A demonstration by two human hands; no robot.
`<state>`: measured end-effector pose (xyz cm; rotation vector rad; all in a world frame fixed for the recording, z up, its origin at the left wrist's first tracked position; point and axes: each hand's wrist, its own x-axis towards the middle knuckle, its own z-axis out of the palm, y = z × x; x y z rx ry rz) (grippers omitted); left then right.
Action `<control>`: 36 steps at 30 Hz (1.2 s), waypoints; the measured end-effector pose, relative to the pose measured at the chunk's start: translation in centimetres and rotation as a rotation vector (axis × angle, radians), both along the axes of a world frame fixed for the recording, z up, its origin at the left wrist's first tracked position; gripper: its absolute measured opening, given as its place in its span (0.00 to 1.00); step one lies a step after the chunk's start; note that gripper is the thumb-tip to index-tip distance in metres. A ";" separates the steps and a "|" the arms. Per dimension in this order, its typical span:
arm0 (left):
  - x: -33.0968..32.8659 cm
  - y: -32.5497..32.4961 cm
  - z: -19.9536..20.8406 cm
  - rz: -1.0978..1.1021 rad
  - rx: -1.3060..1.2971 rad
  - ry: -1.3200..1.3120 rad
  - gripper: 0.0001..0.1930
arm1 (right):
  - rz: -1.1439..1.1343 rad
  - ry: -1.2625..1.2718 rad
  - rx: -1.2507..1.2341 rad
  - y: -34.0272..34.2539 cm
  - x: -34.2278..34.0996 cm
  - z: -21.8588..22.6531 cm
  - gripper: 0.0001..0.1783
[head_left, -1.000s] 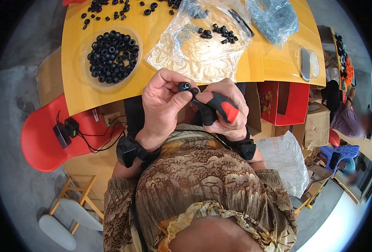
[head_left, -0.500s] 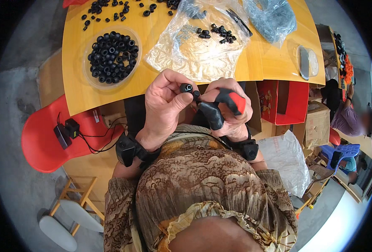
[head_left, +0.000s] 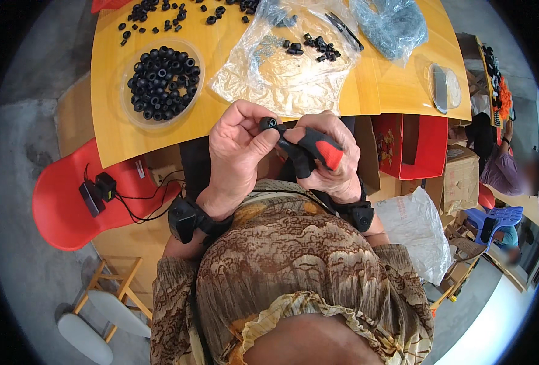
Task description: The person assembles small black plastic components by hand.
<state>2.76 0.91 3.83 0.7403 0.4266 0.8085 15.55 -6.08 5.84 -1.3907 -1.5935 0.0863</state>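
Note:
Above my lap, close to the table's near edge, my left hand [head_left: 238,146] pinches a small round black part [head_left: 269,123] between thumb and fingertips. Its hollow end faces up, and something shiny shows inside. My right hand [head_left: 336,159] is wrapped round a hand tool [head_left: 319,145] with thick black and red grips. The tool's narrow end meets the black part at my left fingertips; its exact kind cannot be made out. On the table to the left, a round clear tub [head_left: 201,72] holds many similar black parts [head_left: 163,82].
Clear plastic sheeting [head_left: 306,85] on the yellow table [head_left: 114,131] bears small black pieces [head_left: 324,47], tiny metal bits and a dark slim tool [head_left: 344,30]. Farther right are a blue-tinted bag [head_left: 394,30] and a clear lid [head_left: 445,89]. A red chair [head_left: 59,201] stands left, a red box [head_left: 424,149] right.
My right hand has turned the tool, and its red-and-black grip has swung left and down toward the other grip. The left hand keeps its pinch on the black part, nearly still.

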 end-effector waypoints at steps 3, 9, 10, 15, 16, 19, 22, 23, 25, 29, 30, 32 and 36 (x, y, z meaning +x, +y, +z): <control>-0.1 0.0 -0.1 0.003 0.002 0.016 0.09 | 0.056 0.096 0.004 0.1 0.4 0.1 0.08; -0.2 0.3 -0.3 -0.060 0.024 -0.034 0.09 | 0.087 0.463 -0.343 -0.1 0.8 1.9 0.13; -0.3 0.3 -0.3 -0.040 0.108 -0.002 0.09 | 0.108 0.510 -0.413 -0.2 0.9 1.5 0.12; -0.3 -0.1 0.4 0.044 0.333 0.149 0.09 | 0.129 1.121 -0.442 -0.3 -0.3 1.1 0.09; -0.5 0.1 0.1 0.069 0.502 0.210 0.08 | 0.144 1.110 -0.473 -0.2 -0.2 1.3 0.08; -0.7 0.0 0.0 0.080 0.590 0.235 0.08 | 0.170 1.111 -0.548 -0.3 0.2 1.4 0.08; -0.6 -0.2 0.1 0.042 0.409 0.159 0.08 | 0.204 1.133 -0.601 -0.3 0.7 0.9 0.07; -0.6 -0.2 0.1 0.020 0.308 0.120 0.08 | 0.228 1.143 -0.609 -0.3 0.8 0.8 0.07; -0.7 -0.2 -0.5 -0.008 0.202 0.086 0.08 | 0.226 1.193 -0.564 -0.5 0.7 0.8 0.07; -0.5 -0.2 -0.4 -0.063 0.060 -0.013 0.09 | 0.245 1.333 -0.379 -0.6 0.5 0.3 0.09; -0.5 -0.2 -0.4 -0.065 0.058 -0.014 0.09 | 0.252 1.335 -0.366 -0.6 0.6 0.2 0.09; -0.5 -0.3 -0.4 -0.053 0.059 -0.015 0.09 | 0.258 1.347 -0.321 -0.7 0.5 -0.2 0.09; -0.7 -0.3 0.2 -0.060 0.078 0.020 0.09 | 0.282 1.350 -0.227 -0.7 0.2 -0.7 0.10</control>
